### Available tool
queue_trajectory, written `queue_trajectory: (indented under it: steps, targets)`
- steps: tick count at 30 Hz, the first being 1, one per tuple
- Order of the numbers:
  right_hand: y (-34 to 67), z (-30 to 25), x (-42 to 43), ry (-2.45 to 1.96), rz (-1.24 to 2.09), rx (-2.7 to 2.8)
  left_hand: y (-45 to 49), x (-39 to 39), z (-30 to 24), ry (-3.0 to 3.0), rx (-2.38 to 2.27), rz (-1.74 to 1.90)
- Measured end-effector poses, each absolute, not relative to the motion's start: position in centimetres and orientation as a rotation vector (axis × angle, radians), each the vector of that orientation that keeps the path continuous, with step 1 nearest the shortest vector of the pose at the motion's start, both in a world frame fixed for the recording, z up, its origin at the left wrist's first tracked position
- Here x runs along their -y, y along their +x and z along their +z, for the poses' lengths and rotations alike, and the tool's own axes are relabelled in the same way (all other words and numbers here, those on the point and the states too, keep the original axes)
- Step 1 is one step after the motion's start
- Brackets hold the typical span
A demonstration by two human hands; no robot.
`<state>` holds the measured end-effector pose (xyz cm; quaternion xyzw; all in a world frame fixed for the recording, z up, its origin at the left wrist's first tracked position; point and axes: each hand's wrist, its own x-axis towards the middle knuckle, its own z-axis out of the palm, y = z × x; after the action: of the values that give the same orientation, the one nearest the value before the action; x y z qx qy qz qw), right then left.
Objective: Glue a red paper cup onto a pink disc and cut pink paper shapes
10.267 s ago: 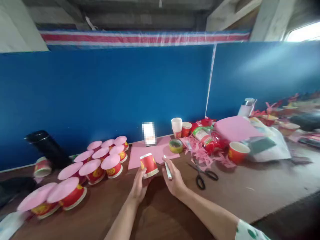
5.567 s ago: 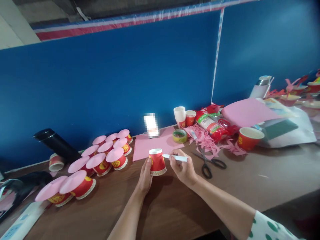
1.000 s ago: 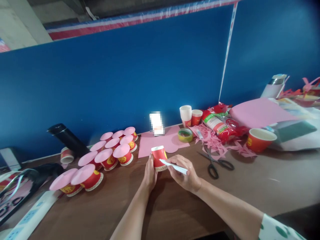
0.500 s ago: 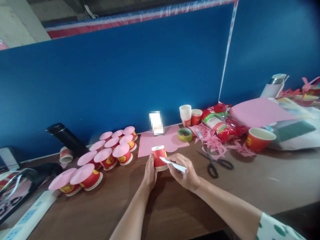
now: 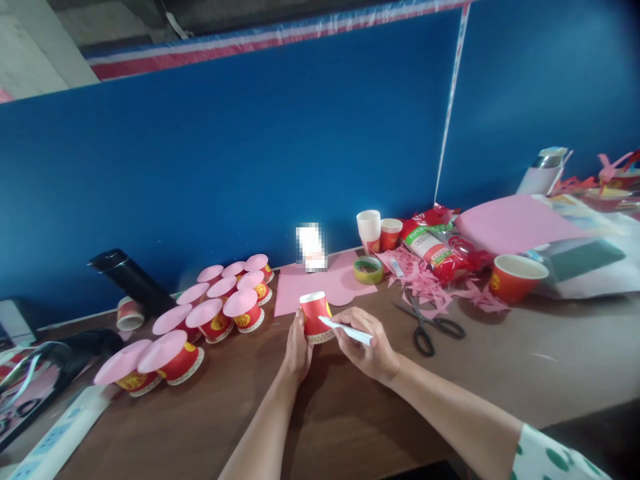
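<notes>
A red paper cup point(image 5: 315, 317) stands upside down at the middle of the table, its patterned rim at the bottom and a yellow mark on its right side. Around the cup's left side wrap the fingers of my left hand point(image 5: 299, 350). My right hand point(image 5: 367, 343) grips a slim white marker point(image 5: 353, 331) with a pinkish end. The marker's tip meets the cup's red front; whether it leaves a mark is too small to tell. Behind the cup lie pink paper sheets point(image 5: 290, 293).
Several upturned red cups topped with pink paper discs point(image 5: 206, 311) stand to the left, near a black bottle point(image 5: 133, 280). On the right are scissors point(image 5: 424, 340), a tape roll point(image 5: 369, 270), pink paper scraps point(image 5: 425, 280), a red packet point(image 5: 435, 247) and an upright red cup point(image 5: 517, 279).
The held cup has tipped or shifted very slightly to the left, with my left hand around it. The marker stays against its front. The whole view has drifted a little.
</notes>
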<state>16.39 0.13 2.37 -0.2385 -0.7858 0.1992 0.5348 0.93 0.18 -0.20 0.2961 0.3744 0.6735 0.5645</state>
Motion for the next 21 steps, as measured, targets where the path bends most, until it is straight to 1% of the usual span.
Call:
queue_trajectory:
  steps: [21]
  targets:
    - [16.42, 2.62, -0.30, -0.622, 0.332, 1.870, 0.94, -0.24, 0.22, 0.604, -0.881, 1.640]
